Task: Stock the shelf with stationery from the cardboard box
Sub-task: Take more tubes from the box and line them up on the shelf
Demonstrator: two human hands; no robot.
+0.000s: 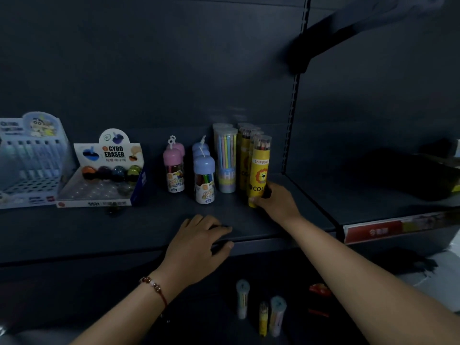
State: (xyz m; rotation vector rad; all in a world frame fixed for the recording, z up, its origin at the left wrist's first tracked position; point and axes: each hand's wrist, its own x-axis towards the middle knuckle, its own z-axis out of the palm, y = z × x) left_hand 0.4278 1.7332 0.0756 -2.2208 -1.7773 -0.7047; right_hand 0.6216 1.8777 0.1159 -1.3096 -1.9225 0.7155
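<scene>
Yellow cardboard, printed with a lion, forms the tube (258, 175) that is gripped near its base by the right hand (275, 201); thumb and fingers are curled round it, and the tube is held upright on the shelf (154, 221), at the front of a row of matching yellow tubes (245, 158). Just left of that row, a clear tube of pastel pencils (227, 158) is stood upright. Further left, blue-capped jars (204, 179) and pink-capped jars (173, 169) of short crayons are lined up front to back. A "Gyro Eraser" display box (104, 175) and a pale blue pen display (29, 160) are placed at the left end. The left hand (196, 242) is laid on the shelf's front edge, fingers loosely spread and nothing held; a beaded bracelet (154, 288) is worn at its wrist. The two hands are kept well apart. Below, on a lower level, a few more tubes (263, 312) can be made out dimly. A red price strip (373, 231) is fixed to the neighbouring shelf at the right.
</scene>
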